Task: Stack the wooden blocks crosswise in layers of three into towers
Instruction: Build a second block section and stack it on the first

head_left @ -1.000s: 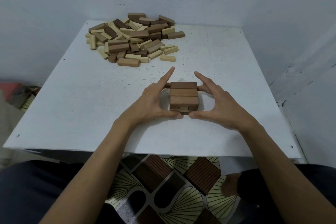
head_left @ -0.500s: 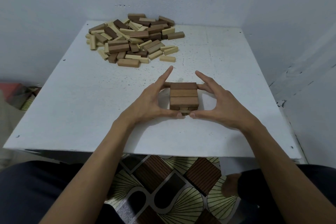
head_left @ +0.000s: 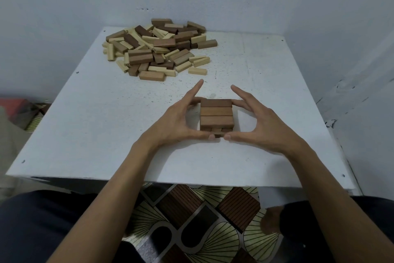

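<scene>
A low tower of brown wooden blocks (head_left: 216, 116) stands on the white table (head_left: 102, 134), near its front middle. Its top layer is three blocks lying left to right; a crosswise layer shows beneath at the front. My left hand (head_left: 179, 122) and my right hand (head_left: 264, 126) frame the tower from either side. Both thumbs touch the bottom front, nearly meeting, and fingers press against the ends of the rear block. The index fingers stick out straight past the tower. Neither hand holds a loose block.
A loose pile of light and dark wooden blocks (head_left: 157, 47) lies at the table's far left, close to the wall. Walls close in behind and to the right. My legs and a patterned floor show below the table's front edge.
</scene>
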The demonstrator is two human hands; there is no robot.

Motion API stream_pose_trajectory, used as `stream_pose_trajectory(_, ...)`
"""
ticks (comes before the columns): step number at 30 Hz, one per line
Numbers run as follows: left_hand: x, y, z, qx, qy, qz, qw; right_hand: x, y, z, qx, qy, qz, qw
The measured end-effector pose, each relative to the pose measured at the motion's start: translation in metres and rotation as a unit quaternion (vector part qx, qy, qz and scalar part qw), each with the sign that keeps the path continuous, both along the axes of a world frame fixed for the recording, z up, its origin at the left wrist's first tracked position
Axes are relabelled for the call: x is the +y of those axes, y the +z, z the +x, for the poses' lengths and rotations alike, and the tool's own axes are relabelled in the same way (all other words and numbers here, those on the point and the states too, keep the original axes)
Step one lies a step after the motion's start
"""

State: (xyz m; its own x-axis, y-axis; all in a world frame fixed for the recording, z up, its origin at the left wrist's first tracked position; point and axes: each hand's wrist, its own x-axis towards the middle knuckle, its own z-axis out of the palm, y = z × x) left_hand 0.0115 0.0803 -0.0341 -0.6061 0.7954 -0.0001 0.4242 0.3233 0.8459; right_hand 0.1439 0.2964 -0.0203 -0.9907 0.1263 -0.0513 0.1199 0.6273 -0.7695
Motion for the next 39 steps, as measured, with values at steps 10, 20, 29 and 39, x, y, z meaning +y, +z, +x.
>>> stream_pose_trajectory(10, 0.001, 0.019, -0.026, 0.029, 0.098, 0.056, 0.993, 0.008, 0.031, -0.031, 0.065, -0.029, -0.037, 0.997)
stream_pose_trajectory(20, 0.027, 0.025, -0.126, 0.25, 0.211, -0.004, 0.945, 0.034, 0.035, -0.17, 0.112, -0.052, 0.116, 0.986)
stream_pose_trajectory(29, 0.04, 0.016, -0.21, 0.357, 0.215, -0.137, 0.899, 0.049, 0.011, -0.286, 0.104, -0.006, 0.248, 0.963)
stream_pose_trajectory(39, 0.043, 0.01, -0.226, 0.365, 0.217, -0.145, 0.894, 0.042, 0.01, -0.33, 0.098, 0.037, 0.274, 0.956)
